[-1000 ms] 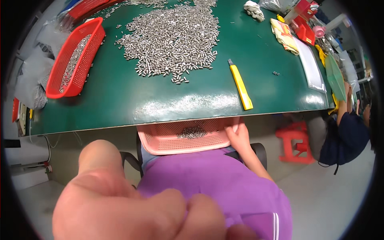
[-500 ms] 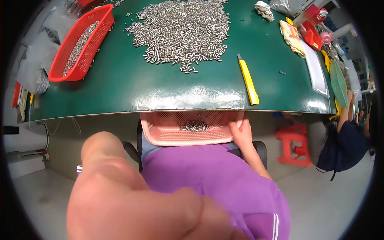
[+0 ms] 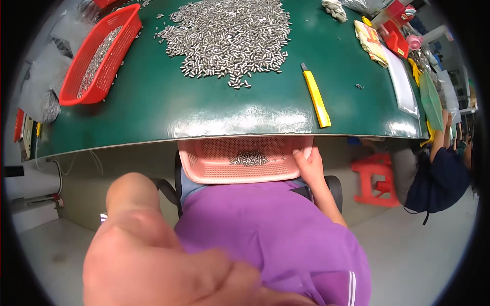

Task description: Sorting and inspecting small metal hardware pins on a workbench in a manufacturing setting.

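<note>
My right hand (image 3: 310,166) grips the right end of a pink plastic basket (image 3: 224,178), its thumb over the rim. The basket is above my lap, partly under the table's front edge. Inside lies a small heap of short silvery metal pins (image 3: 249,158). My left hand (image 3: 204,275) is raised very near the camera, large and blurred at the lower left, apart from the basket. Its fingers are too smeared to show whether they hold anything. On the green table (image 3: 138,115) ahead spreads a big pile of the same pins (image 3: 229,38).
A red basket (image 3: 104,79) with more pins stands at the table's left. Right of the pile lies a yellow-handled cutter (image 3: 316,97). Cloth gloves (image 3: 370,43) and a white sheet (image 3: 400,84) lie farther right. A red stool (image 3: 375,178) and another person (image 3: 434,178) are at the right.
My left hand has drawn back slightly to the left in the picture. The right hand keeps its hold on the pink basket. The whole view has shifted a little.
</note>
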{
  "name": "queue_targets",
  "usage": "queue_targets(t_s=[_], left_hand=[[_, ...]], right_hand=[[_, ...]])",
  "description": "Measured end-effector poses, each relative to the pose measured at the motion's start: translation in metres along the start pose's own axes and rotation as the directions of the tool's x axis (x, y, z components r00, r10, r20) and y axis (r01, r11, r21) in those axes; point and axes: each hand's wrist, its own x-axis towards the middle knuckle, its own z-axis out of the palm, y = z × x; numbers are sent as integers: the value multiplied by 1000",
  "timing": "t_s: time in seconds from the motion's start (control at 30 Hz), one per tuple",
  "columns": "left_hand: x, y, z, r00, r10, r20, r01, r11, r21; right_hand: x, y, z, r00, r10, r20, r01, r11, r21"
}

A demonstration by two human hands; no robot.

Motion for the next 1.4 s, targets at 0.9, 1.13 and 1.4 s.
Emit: queue_targets(t_s=[0.9,1.13,1.4], left_hand=[[-26,25,9,998,-60,-21,60,998,4],[-87,54,-42,992,-19,128,27,998,-60],[-7,12,12,997,-71,42,71,997,-18]], right_hand=[[4,-2,6,999,-34,7,32,984,173],[11,37,-4,1000,18,10,-20,960,280],[17,23,9,991,-19,134,-7,981,196]])
